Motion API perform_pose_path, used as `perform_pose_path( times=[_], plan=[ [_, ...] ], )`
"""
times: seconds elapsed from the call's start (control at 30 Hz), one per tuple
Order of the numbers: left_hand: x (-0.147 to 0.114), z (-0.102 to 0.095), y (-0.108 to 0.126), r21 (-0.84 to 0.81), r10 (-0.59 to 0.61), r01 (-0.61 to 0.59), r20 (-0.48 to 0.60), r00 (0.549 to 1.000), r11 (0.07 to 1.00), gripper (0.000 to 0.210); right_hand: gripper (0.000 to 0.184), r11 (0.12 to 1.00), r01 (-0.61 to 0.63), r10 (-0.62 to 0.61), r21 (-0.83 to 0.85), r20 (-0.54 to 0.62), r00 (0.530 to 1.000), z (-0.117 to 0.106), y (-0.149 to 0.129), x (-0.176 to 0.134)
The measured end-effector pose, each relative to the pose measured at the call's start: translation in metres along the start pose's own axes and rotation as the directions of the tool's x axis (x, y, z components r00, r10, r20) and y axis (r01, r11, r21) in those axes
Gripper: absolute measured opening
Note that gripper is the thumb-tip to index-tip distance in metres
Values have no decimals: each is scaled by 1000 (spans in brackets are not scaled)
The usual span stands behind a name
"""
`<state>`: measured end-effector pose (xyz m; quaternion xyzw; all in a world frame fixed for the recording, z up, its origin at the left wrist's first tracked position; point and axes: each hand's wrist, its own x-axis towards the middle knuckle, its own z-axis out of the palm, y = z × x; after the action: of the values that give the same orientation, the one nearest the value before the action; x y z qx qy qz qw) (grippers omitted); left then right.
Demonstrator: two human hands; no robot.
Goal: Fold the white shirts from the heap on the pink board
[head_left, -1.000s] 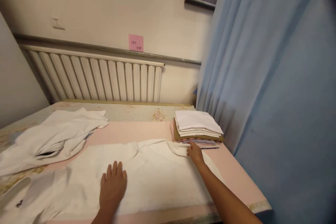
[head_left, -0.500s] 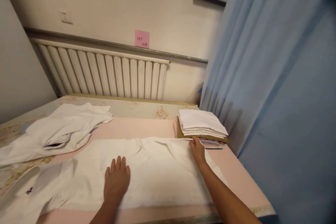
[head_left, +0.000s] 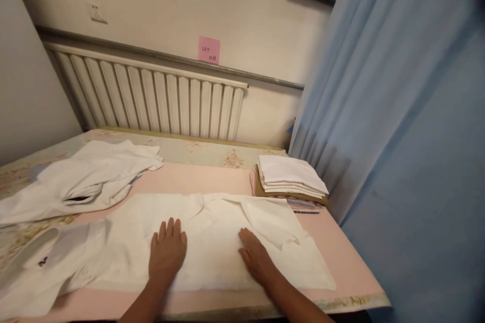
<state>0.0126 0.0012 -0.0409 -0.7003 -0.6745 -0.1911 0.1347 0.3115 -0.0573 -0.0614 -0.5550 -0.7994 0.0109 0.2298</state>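
A white collared shirt (head_left: 212, 242) lies lengthwise across the pink sheet, its collar end at the left with a small dark mark inside. My left hand (head_left: 166, 250) rests flat on the middle of it, fingers spread. To the right, my right hand (head_left: 255, 255) also lies on the cloth, fingers stretched out and the thumb apart. A fold of loose fabric (head_left: 269, 219) runs along the shirt's far right part, just beyond my right hand. Neither hand grips anything.
Behind the shirt's right end stands a stack of folded clothes (head_left: 291, 176), white ones on top. More white garments (head_left: 87, 176) lie heaped at the left. A pink sheet (head_left: 204, 176) covers the bed. A radiator (head_left: 151, 96) lines the wall; a blue curtain (head_left: 379, 101) hangs at the right.
My right hand has let go of the shirt's far edge near the stack and moved left and nearer, onto the cloth. My left hand stays in nearly the same place.
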Motion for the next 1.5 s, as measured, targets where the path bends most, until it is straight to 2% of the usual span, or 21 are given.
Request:
perform_pose_path(
  times=[0.1,0.3,0.43,0.57,0.8,0.97,1.13,1.37,1.5],
  plan=[
    [1,1,0,-1,-6,6,-7,1000,1000,51,52,998,-56,57,-15,68,996,6,-11,24],
    [0,4,-3,-10,4,-4,-18,1000,1000,50,53,970,-235,236,-69,2,972,17,-22,59],
    [0,8,-4,-4,-9,9,-12,1000,1000,50,53,913,-388,386,-128,-45,922,14,-17,66],
    [0,11,-5,-12,-7,7,-14,1000,1000,50,50,859,-470,460,-202,-96,883,8,-7,59],
    [-1,7,-3,-48,1,-2,-32,999,999,51,43,833,-454,417,-315,-182,891,-11,14,40],
    [-1,7,-3,-36,-10,9,-17,1000,999,51,33,860,-410,352,-303,-229,908,-34,36,57],
    [-1,6,-3,14,-4,4,4,1000,1000,52,36,883,-368,284,-290,-293,913,-55,63,76],
    [2,3,-2,22,-28,27,46,999,999,51,37,892,-353,238,-283,-371,898,-62,78,77],
    [1,6,-2,22,-33,33,33,999,999,51,34,881,-379,213,-285,-477,853,-65,79,74]
  ],
)
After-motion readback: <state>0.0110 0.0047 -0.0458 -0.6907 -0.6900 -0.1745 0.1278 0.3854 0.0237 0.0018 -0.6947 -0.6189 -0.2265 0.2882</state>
